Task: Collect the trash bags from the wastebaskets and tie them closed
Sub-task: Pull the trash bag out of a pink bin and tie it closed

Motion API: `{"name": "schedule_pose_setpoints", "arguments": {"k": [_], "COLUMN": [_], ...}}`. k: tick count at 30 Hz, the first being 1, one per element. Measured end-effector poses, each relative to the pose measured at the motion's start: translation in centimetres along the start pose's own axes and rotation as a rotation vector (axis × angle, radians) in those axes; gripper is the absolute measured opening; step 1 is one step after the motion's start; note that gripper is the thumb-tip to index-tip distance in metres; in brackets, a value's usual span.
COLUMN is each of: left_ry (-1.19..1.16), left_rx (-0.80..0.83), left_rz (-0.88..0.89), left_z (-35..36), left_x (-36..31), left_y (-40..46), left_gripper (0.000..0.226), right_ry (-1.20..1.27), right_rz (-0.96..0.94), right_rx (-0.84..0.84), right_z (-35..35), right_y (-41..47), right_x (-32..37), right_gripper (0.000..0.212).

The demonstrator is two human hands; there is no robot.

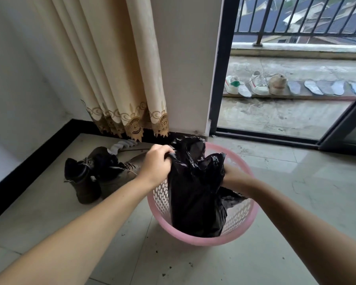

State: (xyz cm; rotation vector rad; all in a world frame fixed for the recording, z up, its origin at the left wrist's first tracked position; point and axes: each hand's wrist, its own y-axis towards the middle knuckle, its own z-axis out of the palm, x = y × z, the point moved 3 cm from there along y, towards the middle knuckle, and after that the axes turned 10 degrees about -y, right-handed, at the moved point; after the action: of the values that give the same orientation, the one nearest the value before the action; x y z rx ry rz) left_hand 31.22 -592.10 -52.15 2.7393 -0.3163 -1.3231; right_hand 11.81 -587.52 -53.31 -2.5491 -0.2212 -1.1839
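A pink perforated wastebasket (195, 239) stands on the tiled floor in the middle of the view. A black trash bag (195, 194) rises out of it, its top bunched and crumpled above the rim. My left hand (155, 164) grips the bag's upper left edge, fingers curled round the plastic. My right hand (233, 176) holds the bag's right side; the plastic hides most of its fingers.
Dark boots (84, 177) and a white sock (122, 146) lie on the floor left of the basket, below a cream curtain (115, 79). A wall pillar (185, 68) stands behind. An open sliding door (341, 128) at right leads to a balcony with shoes (259, 83) and insoles.
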Motion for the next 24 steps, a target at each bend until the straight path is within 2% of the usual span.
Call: {"name": "schedule_pose_setpoints", "arguments": {"k": [2, 4, 6, 9, 12, 13, 15, 17, 18, 19, 21, 24], "left_ry": [-0.176, -0.269, -0.301, -0.37, -0.286, -0.188, -0.077, -0.258, -0.429, -0.572, -0.73, -0.778], "left_rx": [0.161, 0.37, 0.449, 0.345, 0.081, 0.011, -0.018, 0.034, 0.06, 0.059, -0.004, -0.138], "left_rz": [0.041, 0.057, 0.042, -0.005, -0.035, -0.102, -0.392, -0.823, -1.02, -1.144, -1.199, -1.128], "left_z": [1.7, 3.7, 4.5, 3.0, 0.6, 0.1, -0.5, -0.4, -0.2, 0.1, 0.3, 1.0], "left_x": [-2.4, -3.6, -3.7, -3.1, -0.8, 0.9, 4.4, 6.6, 7.1, 7.4, 7.6, 7.9], "left_y": [-1.0, -2.2, -2.7, -1.9, -0.5, -0.3, -1.0, -2.6, -3.4, -3.8, -3.7, -2.2], "left_gripper": [0.027, 0.028, 0.032, 0.03, 0.025, 0.033, 0.057, 0.061, 0.053, 0.045, 0.037, 0.038], "right_ry": [-0.075, -0.318, -0.495, -0.5, -0.418, -0.422, -0.4, -0.22, -0.156, -0.104, -0.035, 0.018], "right_rz": [-0.038, -0.07, -0.102, -0.144, -0.095, -0.092, -0.108, -0.138, -0.149, -0.16, -0.207, -0.261], "right_rx": [-0.021, 0.021, 0.044, -0.086, -0.277, -0.31, -0.361, -0.458, -0.506, -0.534, -0.588, -0.694], "right_z": [0.1, 0.6, 1.2, 0.9, -0.4, -0.9, -1.8, -2.8, -3.4, -4.0, -5.0, -6.5], "right_y": [0.3, 0.4, 0.5, 0.7, 0.5, 0.6, 0.9, 0.9, 0.9, 0.6, -0.1, -1.4], "right_x": [0.5, 1.1, 1.3, 1.7, 1.5, 1.3, 1.7, 2.5, 2.9, 3.6, 4.6, 5.7], "right_gripper": [0.032, 0.027, 0.028, 0.022, 0.034, 0.031, 0.029, 0.041, 0.047, 0.05, 0.05, 0.045]}}
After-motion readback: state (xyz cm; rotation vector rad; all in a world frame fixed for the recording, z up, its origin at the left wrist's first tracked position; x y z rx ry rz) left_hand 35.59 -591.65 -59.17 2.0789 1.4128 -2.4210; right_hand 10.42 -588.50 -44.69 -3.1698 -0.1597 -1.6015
